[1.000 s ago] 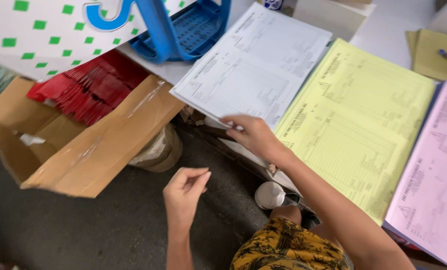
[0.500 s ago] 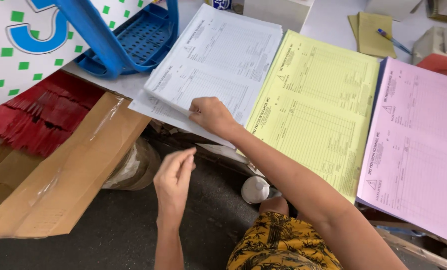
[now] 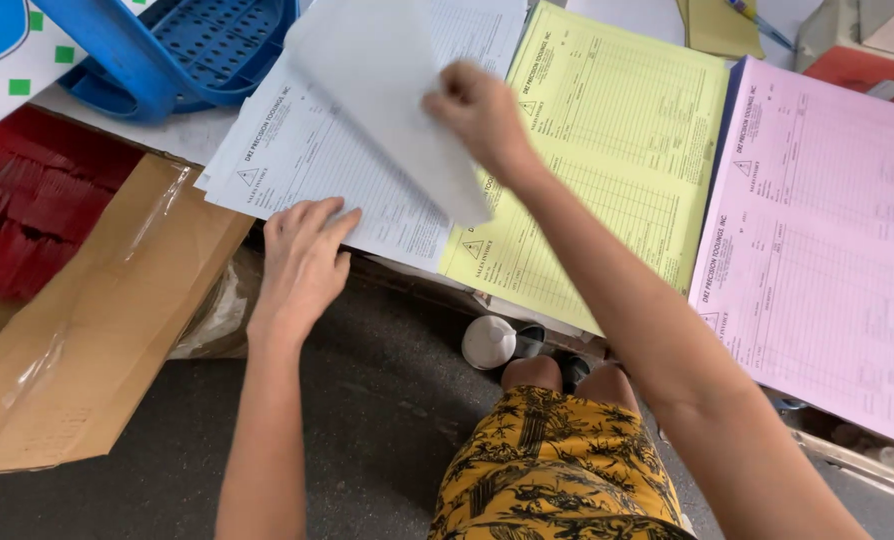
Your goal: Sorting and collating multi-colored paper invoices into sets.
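Observation:
Three stacks of printed forms lie side by side on a table: white, yellow and pink. My right hand pinches a single white sheet and holds it lifted above the white stack, its lower corner hanging over the yellow stack. My left hand lies flat with spread fingers on the near edge of the white stack.
An open cardboard box with red items stands on the left. A blue plastic stool lies tipped at the top left. A white cup sits on the dark floor by my knee in yellow patterned cloth.
My right hand has lifted a white sheet off the stack and raised it. My left hand has come up from the air below the table onto the stack's near edge.

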